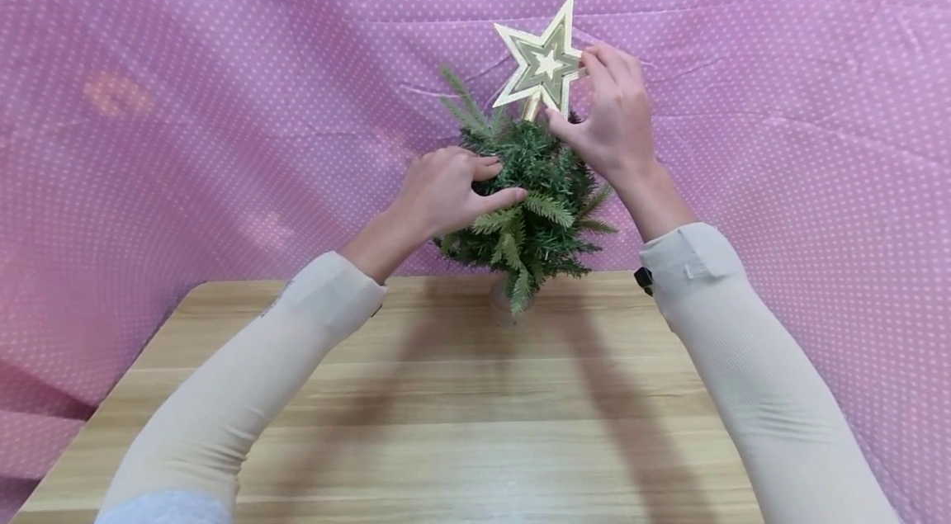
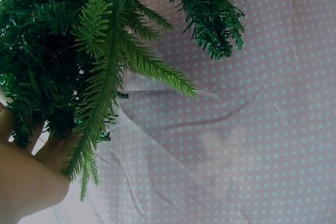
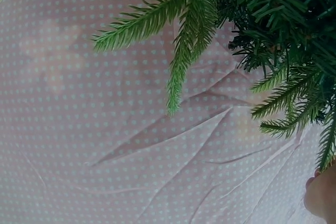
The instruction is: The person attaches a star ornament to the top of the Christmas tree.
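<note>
A small artificial Christmas tree [image 1: 535,219] stands upright near the table's back edge, its clear base [image 1: 511,311] partly covered by low branches. At its top a gold star tree topper [image 1: 546,63] leans slightly, its short tube among the upper needles. My right hand [image 1: 612,107] holds the star from the right, fingers at a side point and thumb by the tube. On the tree's left, my left hand [image 1: 449,190] grips the upper branches, thumb in front. The left wrist view shows that hand [image 2: 29,177] partly hidden by needles. Only a fingertip [image 3: 320,195] shows in the right wrist view.
The wooden table [image 1: 475,425] spreads out in front of the tree, with arm shadows across it. A pink dotted cloth [image 1: 297,95] hangs close behind and along the sides, creased behind the tree.
</note>
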`<state>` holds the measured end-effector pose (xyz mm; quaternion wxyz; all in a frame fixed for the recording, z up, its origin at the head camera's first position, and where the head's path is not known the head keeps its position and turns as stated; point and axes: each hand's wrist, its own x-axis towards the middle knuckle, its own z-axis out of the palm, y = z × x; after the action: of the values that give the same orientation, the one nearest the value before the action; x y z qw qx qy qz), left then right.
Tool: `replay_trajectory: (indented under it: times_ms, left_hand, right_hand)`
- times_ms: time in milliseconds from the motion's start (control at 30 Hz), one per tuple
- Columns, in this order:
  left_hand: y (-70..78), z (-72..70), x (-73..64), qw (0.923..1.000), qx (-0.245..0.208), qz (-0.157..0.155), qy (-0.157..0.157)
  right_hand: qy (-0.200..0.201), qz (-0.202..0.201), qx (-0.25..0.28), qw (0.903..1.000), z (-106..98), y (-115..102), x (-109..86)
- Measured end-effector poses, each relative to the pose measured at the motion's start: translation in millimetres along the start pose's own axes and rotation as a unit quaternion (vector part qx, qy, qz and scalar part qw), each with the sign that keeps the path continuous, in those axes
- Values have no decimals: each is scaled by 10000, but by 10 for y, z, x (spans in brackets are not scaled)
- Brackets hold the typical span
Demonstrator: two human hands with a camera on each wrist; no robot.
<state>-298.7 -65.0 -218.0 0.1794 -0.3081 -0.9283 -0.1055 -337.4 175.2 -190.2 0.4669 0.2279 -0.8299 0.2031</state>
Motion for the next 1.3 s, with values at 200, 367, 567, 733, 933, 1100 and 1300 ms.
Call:
replay_trajectory:
  times_ms: [200, 367, 567, 733, 933, 1100, 1300]
  left_hand:
    - [-5, 12, -6, 9999, 106, 25, -38]
    - [-6, 27, 4, 9996, 262, 76, -98]
    - [-37, 63, 4, 9997, 221, 63, -36]
    - [-56, 66, 9, 9998, 199, 76, 31]
    - [-49, 70, -5, 9997, 214, 97, 120]
    - [-41, 67, -19, 9997, 190, 37, 147]
    - [-30, 56, -12, 9998, 51, -21, 173]
  right_hand:
    - [-75, -40, 17, 10000, -9, 11, 3]
    - [-6, -192, -10, 9998, -12, 33, 6]
    - [136, -355, 25, 9993, 21, 36, 1]
    - [244, -449, 58, 9987, 43, 29, 17]
    - [300, -517, 104, 9982, 42, 26, 35]
    - [305, -554, 191, 9978, 47, 30, 27]
    - [322, -553, 140, 9979, 34, 42, 14]
